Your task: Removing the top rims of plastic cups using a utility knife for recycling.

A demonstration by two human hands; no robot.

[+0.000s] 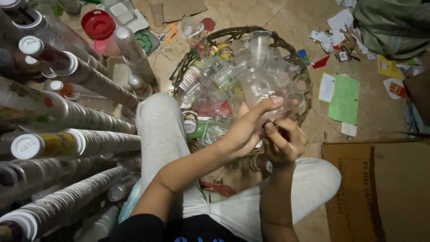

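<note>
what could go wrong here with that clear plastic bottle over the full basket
The left hand and right hand grip the clear bottle only at its lower end, so it might slip into the heaped basket. The leaning stacks of nested cups beside the knee look easy to knock over.

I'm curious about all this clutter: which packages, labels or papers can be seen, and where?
Cardboard box: lower right, flat, brown with dark print.
Green sheet: floor right of the basket, rectangular.
White sheet: beside the green sheet.
Paper scraps: upper right, white and red.
Clear cup: held by both hands, unlabelled.
</note>
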